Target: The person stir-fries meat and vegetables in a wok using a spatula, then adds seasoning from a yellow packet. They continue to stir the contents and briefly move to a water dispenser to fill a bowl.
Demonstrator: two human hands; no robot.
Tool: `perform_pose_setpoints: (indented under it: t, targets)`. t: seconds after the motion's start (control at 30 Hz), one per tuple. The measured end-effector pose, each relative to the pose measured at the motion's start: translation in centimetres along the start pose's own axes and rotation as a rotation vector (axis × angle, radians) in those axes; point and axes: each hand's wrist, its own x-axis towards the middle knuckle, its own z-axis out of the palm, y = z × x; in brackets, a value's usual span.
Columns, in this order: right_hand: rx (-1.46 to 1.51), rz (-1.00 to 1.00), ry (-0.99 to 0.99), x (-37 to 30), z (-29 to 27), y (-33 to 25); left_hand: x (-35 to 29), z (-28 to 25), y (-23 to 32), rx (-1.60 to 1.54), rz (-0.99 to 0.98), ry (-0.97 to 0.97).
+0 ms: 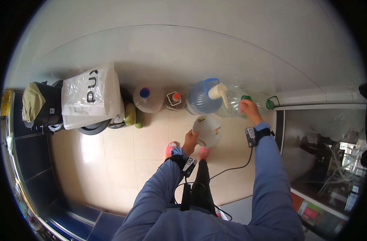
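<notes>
My left hand (190, 141) grips the rim of a white bowl (209, 130) with small coloured patterns, its thumb over the edge. The bowl hangs above the floor, below the spout of a cream pump (218, 92) fitted on a large blue-tinted water bottle (203, 100). Over a big clear bottle (233, 98), my right hand (250, 110) is closed right beside a green cap (245, 97). Whether the fingers hold the cap, a handle or something else is hidden.
Left of the pump bottle stand a clear bottle with a red cap (176, 97) and one with a blue cap (145, 92). Another green-capped bottle (270, 103) is near a glass-fronted cabinet (320, 148). A plastic-wrapped box (89, 94) and black bin (47, 104) stand left. A cable (235, 166) crosses my front.
</notes>
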Motion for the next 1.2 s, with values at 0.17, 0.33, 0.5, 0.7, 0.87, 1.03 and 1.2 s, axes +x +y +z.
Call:
perform_pose_setpoints:
  t: [0.17, 0.33, 0.5, 0.7, 0.87, 1.03, 1.2]
  targets:
    - [-0.029, -0.110, -0.021, 8.9, 1.6, 0.9, 5.1, 2.3, -0.5, 0.008, 0.082, 0.058]
    - [-0.169, -0.238, -0.082, 13.7, 2.8, 0.8, 7.7, 6.0, -2.1, -0.120, -0.013, 0.134]
    - [-0.152, -0.200, -0.234, 15.5, 3.1, 0.6, 8.8, 9.0, -3.9, -0.192, 0.037, 0.153]
    - [-0.192, -0.315, -0.290, 16.4, 3.3, 0.7, 9.9, 10.4, -5.0, -0.215, 0.121, 0.129]
    - [-0.127, -0.165, -0.349, 16.0, 3.1, -0.6, 10.2, 10.9, -5.0, -0.256, 0.112, 0.129]
    - [-0.116, -0.073, -0.408, 15.1, 2.0, -1.4, 10.7, 11.2, -5.0, -0.275, 0.094, 0.148]
    - [-0.004, 0.027, -0.343, 13.5, 1.3, 0.6, 11.1, 10.6, -5.1, -0.224, 0.138, 0.102]
